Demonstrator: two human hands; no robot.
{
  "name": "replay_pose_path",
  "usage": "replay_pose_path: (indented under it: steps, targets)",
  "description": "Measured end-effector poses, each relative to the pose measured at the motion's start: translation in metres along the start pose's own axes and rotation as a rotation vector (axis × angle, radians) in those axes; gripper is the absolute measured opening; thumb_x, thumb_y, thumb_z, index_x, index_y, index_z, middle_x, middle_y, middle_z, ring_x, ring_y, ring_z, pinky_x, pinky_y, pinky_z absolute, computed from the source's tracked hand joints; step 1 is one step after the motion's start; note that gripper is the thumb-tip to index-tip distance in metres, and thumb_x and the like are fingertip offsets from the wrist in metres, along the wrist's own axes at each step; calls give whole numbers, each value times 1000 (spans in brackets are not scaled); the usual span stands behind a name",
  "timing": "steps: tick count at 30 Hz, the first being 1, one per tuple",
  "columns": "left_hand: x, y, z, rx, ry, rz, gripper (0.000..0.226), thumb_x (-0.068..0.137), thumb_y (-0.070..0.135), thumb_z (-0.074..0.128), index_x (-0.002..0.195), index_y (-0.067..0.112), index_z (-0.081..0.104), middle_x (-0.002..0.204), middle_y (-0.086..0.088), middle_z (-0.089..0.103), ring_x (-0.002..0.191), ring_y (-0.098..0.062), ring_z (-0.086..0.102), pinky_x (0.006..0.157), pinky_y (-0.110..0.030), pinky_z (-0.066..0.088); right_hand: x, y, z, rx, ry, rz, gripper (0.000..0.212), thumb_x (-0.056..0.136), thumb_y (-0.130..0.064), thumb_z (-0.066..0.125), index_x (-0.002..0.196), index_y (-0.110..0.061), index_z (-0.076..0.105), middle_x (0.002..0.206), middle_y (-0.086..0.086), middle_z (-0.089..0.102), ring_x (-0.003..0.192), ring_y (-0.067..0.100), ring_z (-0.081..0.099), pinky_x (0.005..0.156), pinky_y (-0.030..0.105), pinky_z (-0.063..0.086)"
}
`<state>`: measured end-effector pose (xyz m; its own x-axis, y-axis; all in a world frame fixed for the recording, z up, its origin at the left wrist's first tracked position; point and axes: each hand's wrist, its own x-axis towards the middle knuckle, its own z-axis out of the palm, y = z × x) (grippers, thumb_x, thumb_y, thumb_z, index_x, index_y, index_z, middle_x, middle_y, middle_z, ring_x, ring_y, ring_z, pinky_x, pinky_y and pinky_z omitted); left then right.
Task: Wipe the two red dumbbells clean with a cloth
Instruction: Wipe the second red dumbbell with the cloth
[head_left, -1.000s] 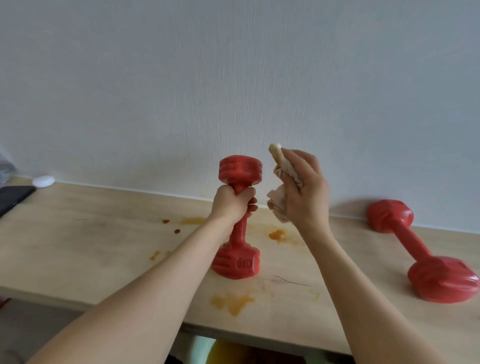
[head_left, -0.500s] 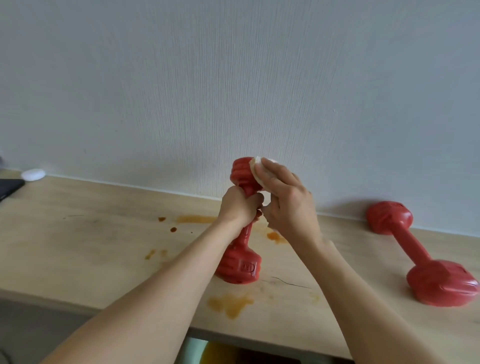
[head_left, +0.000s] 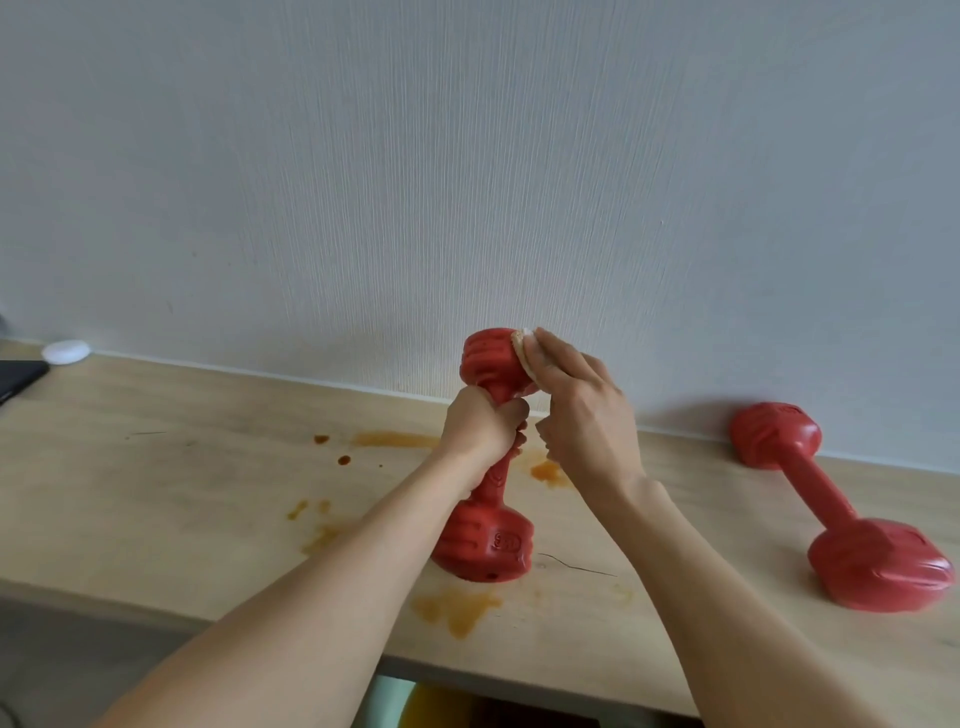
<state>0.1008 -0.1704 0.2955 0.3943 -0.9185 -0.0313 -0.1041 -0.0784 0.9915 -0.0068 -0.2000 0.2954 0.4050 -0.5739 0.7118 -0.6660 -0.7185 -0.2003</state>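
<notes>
The left hand (head_left: 485, 434) is wrapped tight round the handle of the near red plastic dumbbell (head_left: 488, 540), which stands on end on the pale wooden desk (head_left: 156, 493), leaning a touch to the right at the top. Its long axis runs close to vertical, one head planted on the desk, the other up against the grey wall behind. The right hand (head_left: 582, 415) presses a small folded beige cloth (head_left: 521, 353) onto that upper head, fingers fairly straight over it.

Risk here, I'd say: only the lower head bears on the desk, so a hard sideways rub could tip or skid it if the left grip slackens. Orange-brown spills (head_left: 457, 608) lie right beside the base, and a slide could smear them back onto it.

The second red dumbbell (head_left: 831, 514) lies flat, well apart to the right, its axis running from the wall towards the desk's front edge, untouched.
</notes>
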Motion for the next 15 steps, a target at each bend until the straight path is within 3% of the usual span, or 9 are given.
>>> replay_pose_path:
  steps: [5, 10, 15]
  targets:
    - [-1, 2, 3, 34, 0, 21, 14, 86, 5, 51, 74, 5, 59, 60, -5, 56, 46, -14, 53, 47, -23, 48, 3, -6, -7, -44, -17, 45, 82, 67, 16, 61, 140, -18, 45, 143, -1, 46, 114, 32, 51, 70, 38, 53]
    - [4, 3, 0, 6, 10, -5, 15, 86, 5, 50, 74, 7, 58, 59, -4, 54, 45, -15, 51, 46, -24, 45, -4, -10, -6, -15, -26, -27, 81, 62, 16, 61, 136, -14, 49, 137, 1, 52, 102, 36, 57, 62, 41, 55]
    - [2, 1, 2, 111, -2, 36, 15, 85, 6, 50, 72, 5, 57, 59, -6, 57, 45, -15, 54, 48, -24, 47, -1, -9, -6, -37, -56, 69, 84, 71, 14, 58, 145, -19, 35, 151, -1, 35, 122, 32, 44, 77, 40, 51]
